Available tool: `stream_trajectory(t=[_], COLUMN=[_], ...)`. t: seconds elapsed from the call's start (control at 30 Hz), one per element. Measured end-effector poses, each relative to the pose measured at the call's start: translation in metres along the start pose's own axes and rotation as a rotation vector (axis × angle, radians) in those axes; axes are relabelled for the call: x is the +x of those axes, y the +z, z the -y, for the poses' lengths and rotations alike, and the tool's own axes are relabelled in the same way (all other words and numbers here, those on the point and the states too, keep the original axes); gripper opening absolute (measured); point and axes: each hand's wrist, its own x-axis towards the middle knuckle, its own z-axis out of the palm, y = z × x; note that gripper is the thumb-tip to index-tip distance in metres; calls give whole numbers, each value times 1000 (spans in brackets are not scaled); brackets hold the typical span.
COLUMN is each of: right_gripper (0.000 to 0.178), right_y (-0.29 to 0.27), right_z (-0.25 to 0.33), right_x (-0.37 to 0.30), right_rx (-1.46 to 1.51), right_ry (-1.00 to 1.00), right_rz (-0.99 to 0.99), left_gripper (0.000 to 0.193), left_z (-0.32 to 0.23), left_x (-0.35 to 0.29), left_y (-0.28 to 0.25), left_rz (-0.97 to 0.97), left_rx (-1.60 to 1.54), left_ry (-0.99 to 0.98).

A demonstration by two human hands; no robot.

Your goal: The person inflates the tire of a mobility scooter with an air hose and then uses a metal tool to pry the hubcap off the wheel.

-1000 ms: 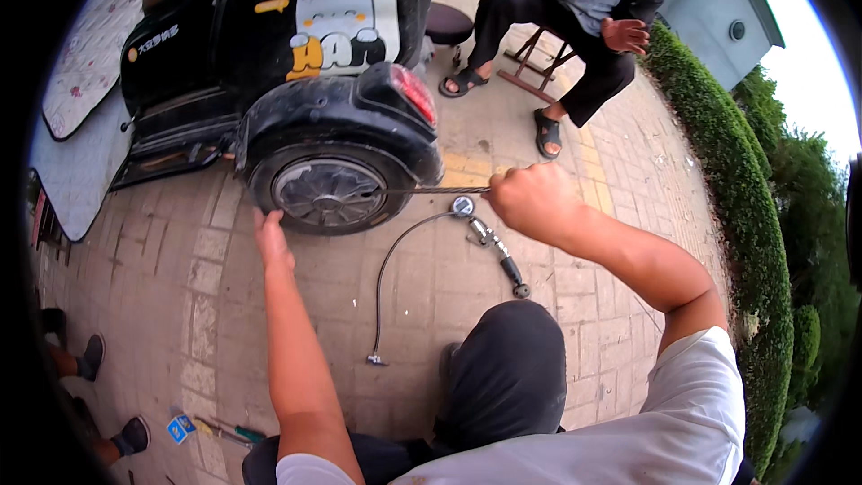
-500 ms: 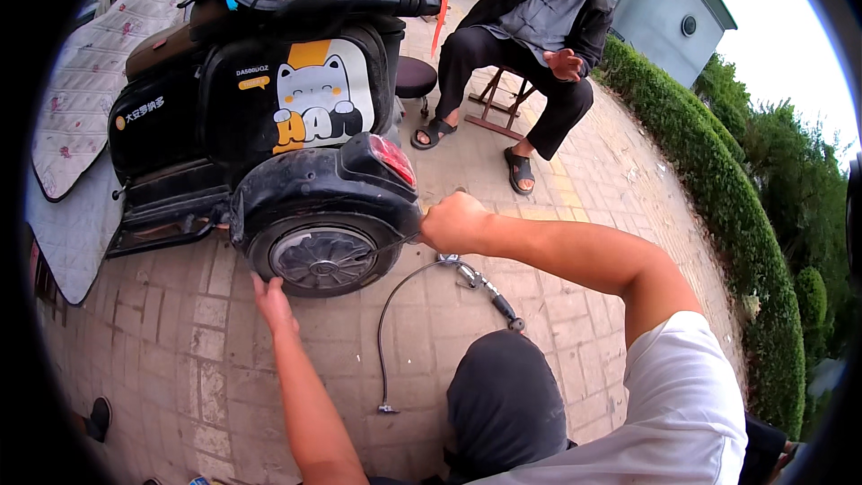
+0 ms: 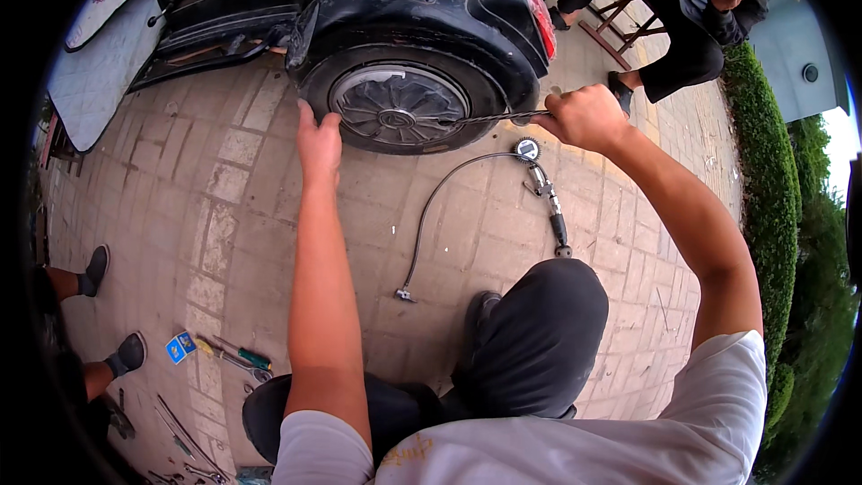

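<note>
Looking down from the head view, one black scooter wheel (image 3: 400,108) sits at upper centre of the frame under a black fender (image 3: 422,13). Two bare hands work on it. The left hand (image 3: 319,139) lies flat against the tyre's left edge, fingers spread open and holding nothing. The right hand (image 3: 584,117) is closed tight on a thin metal rod (image 3: 489,117) — the rod runs leftward across the tyre to the hub, though its far tip is hard to make out against the spokes.

One tyre inflator gauge (image 3: 530,151) with a grey hose (image 3: 440,207) lies on the brick paving (image 3: 206,216) just below the right hand. A few hand tools (image 3: 235,357) lie at lower left; their exact count is unclear. One seated person (image 3: 669,9) at upper right is cut off by the frame, and two shoes (image 3: 108,314) of another person show at the left edge.
</note>
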Motion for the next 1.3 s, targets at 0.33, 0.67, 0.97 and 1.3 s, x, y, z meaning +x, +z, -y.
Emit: stream_trajectory(t=[0.33,0.67,0.97,1.3], right_gripper=[41,41,39,41], right_y=[14,6,19,9], right_z=[-7,0,-25,-27], right_x=[5,1,-2,8], right_rx=[8,-30,-44,-57], right_ry=[-100,-48,-189,-191], right_rz=[-139,-111,-221,-186], left_gripper=[74,72,73,73], left_z=[10,-13,-17,4], left_x=[4,-9,-14,-1], left_y=[-5,-2,10,3], left_rz=[-13,24,26,-1], left_rx=[-48,-61,-44,60], left_ry=[28,-21,-28,39])
